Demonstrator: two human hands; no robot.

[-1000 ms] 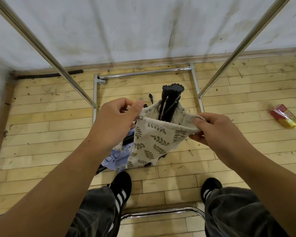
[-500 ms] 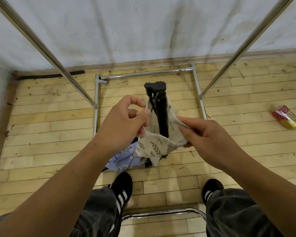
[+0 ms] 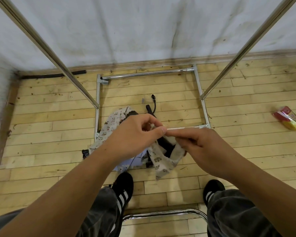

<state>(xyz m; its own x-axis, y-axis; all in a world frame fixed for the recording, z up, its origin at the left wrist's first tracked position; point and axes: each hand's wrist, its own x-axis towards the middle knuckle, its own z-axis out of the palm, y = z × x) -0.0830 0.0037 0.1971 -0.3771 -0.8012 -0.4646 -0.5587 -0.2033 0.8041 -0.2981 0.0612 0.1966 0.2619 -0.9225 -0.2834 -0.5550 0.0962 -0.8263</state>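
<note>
A cream drawstring pouch [image 3: 161, 161] with a leaf print hangs between my two hands at the frame's centre. A black object [image 3: 166, 145] sits inside it, mostly hidden by the cloth. My left hand [image 3: 135, 135] pinches the pouch's top edge with thumb and fingers. My right hand [image 3: 198, 144] grips the other side of the top, its fingertips meeting those of the left hand.
Below lie a cat-print cloth bag [image 3: 109, 127], a pale blue cloth [image 3: 132, 163] and a black strap [image 3: 152, 105] on the wooden floor. A chrome rack frame [image 3: 197, 88] surrounds them. A red and yellow packet [image 3: 289, 119] lies at right. My black shoes [image 3: 123, 187] stand near a chrome bar [image 3: 161, 213].
The black object has sunk into the pouch and no longer sticks out above it. My hands have come together, drawing the pouch's mouth closed. The pouch now hangs lower.
</note>
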